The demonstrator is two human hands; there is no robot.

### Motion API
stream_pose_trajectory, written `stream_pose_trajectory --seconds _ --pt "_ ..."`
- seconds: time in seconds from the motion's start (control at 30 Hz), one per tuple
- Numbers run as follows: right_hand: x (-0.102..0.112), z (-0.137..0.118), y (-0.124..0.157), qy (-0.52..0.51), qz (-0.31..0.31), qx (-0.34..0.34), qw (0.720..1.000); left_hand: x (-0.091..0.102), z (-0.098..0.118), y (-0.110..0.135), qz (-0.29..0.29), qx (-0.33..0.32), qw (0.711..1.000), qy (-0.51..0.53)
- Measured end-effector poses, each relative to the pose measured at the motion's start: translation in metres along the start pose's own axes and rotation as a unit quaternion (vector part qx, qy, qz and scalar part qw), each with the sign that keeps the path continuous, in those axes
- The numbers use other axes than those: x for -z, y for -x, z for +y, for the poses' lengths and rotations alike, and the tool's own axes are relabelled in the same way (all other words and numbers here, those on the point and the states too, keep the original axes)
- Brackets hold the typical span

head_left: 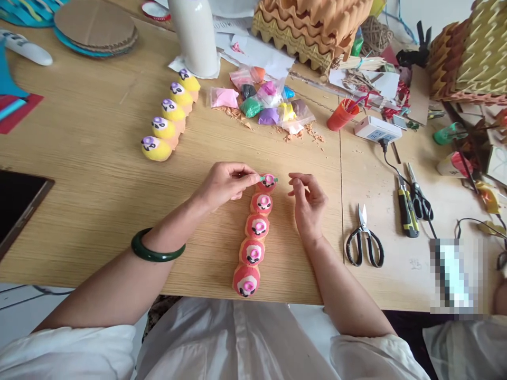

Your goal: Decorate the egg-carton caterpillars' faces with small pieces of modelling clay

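Pale wooden tabletop (99, 211) spreads out under both forearms, crowded with craft supplies. Thumb and forefinger of the left hand (225, 184) pinch a thin green strip (269, 180), pressing it onto the top of the first of five pink-and-orange egg-carton cups (253, 227). These cups stand in a straight line running toward the person, each with a painted clay face. The other left fingers curl in loosely beneath. The right hand (309, 203) hovers just beside that first cup, its fingers bent and its thumb and forefinger nearly meeting; whether they hold anything tiny cannot be told.

A green bangle (158, 245) circles the left wrist, and both forearms reach forward from white sleeves (71, 348). Farther off, a row of yellow egg-carton cups (170, 116) lies tilted on its side, near bags of coloured clay (257, 97). Black-handled scissors (364, 237) lie to the right of the right hand, beyond them a yellow-and-black utility knife (407, 214).
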State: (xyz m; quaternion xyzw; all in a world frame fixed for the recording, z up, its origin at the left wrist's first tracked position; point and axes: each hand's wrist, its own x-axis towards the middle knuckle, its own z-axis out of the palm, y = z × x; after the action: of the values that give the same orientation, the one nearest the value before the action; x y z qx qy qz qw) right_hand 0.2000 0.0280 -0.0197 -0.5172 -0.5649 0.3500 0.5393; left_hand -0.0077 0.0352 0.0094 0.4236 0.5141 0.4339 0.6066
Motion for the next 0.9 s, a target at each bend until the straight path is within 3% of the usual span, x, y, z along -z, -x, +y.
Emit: stream_pose_trajectory --seconds 0.1,0.17,0.6,0.9 --pt "-0.001 0.010 -0.007 -0.023 0.019 -0.076 0.997 0.006 -0.002 -0.007 -0.004 0.041 0.999 0.013" --pt "-0.002 0.013 -0.009 -0.009 0.011 -0.092 0.996 0.007 -0.004 -0.010 -0.007 0.051 0.999 0.016" --pt "-0.004 0.014 -0.006 0.054 -0.015 -0.064 0.996 0.005 -0.001 -0.014 -0.025 0.049 0.998 0.036" --pt "-0.004 0.016 -0.007 0.057 -0.018 -0.059 0.997 -0.001 0.005 -0.017 -0.007 0.052 0.998 0.023"
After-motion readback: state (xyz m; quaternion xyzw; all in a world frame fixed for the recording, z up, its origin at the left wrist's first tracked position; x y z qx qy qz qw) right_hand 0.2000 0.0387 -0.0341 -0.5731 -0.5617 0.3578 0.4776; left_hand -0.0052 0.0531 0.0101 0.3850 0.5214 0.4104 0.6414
